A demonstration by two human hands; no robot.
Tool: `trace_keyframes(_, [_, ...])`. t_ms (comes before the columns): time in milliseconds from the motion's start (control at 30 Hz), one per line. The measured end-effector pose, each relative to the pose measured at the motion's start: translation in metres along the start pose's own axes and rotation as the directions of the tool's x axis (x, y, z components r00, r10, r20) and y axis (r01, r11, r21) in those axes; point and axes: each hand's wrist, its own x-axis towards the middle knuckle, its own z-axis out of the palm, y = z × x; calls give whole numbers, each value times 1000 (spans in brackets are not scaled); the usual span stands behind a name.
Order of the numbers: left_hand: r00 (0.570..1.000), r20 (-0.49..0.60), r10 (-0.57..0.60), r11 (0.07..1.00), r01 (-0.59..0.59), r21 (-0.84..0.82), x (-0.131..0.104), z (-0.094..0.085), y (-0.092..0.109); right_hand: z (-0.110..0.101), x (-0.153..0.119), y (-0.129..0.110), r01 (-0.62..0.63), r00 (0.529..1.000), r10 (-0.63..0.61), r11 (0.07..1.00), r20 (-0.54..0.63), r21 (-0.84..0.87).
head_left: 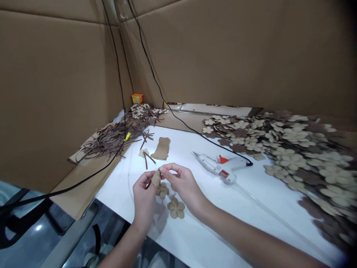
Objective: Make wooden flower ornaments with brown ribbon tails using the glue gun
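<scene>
My left hand (145, 199) is closed round a folded tan flower piece (156, 179), and a bit of dark brown strip shows by its fingers. At the top of this piece, the thumb and fingertips of my right hand (184, 186) pinch together; what exactly lies between them is too small to make out. Just below the hands, a tan flower (162, 190) lies partly hidden, with a second tan flower (176, 208) flat on the white board (122, 190) nearer to me. Ahead of my hands are a small flower with brown strips (144, 152) and a scrap of brown card (161, 149).
A white glue gun (214, 167) lies on the right, a clear glue stick (262, 199) trailing from it. Its black cable (178, 117) runs over the board. Brown strips (111, 137) are heaped at left, cream and brown flowers (292, 160) at right. Cardboard walls (223, 56) enclose the back.
</scene>
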Motion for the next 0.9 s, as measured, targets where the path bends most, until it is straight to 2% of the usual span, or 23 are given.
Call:
trace_keyframes(100, [1000, 0, 15, 1000, -15, -2, 1, -5, -2, -4, 4, 1, 45, 998, -40, 993, 51, -106])
trace_keyframes(167, [999, -13, 32, 999, -32, 40, 4, -15, -3, -13, 11, -1, 209, 974, -171, 935, 150, -288])
trace_keyframes(200, [999, -26, 43, 997, -41, 72, 6, -22, -4, -19, 14, -3, 329, 939, -252, 857, 235, -397])
trace_keyframes(233, [998, -41, 53, 993, -48, 109, 8, -30, -5, -26, 18, -4, 454, 884, -303, 740, 357, -497])
trace_keyframes(267, [996, -58, 61, 988, -52, 145, 9, -38, -5, -32, 20, -5, 563, 818, -308, 606, 486, -562])
trace_keyframes(333, [995, -82, 49, 977, -30, 211, 9, -53, -5, -42, 25, -5, 705, 695, -217, 394, 686, -590])
trace_keyframes(400, [996, -91, 15, 965, 10, 263, 7, -64, -4, -46, 27, -3, 768, 619, -120, 301, 776, -566])
trace_keyframes(467, [995, -96, -14, 953, 42, 299, 3, -70, -2, -45, 29, 0, 789, 592, -80, 259, 802, -557])
trace_keyframes(533, [995, -91, -32, 945, 60, 321, 1, -73, -1, -40, 30, 3, 790, 597, -62, 221, 800, -572])
trace_keyframes(600, [997, -66, -44, 940, 64, 334, 0, -74, -1, -33, 32, 6, 763, 635, -44, 195, 771, -616])
trace_keyframes(733, [994, 27, -108, 940, 93, 327, 5, -72, -4, -21, 34, 14, 607, 792, -37, 165, 610, -778])
trace_keyframes(800, [989, 55, -136, 942, 112, 317, 8, -69, -6, -20, 34, 17, 524, 850, -66, 200, 522, -828])
trace_keyframes(900, [989, 72, -132, 944, 103, 312, 11, -62, -7, -25, 32, 12, 442, 896, -154, 371, 415, -817])
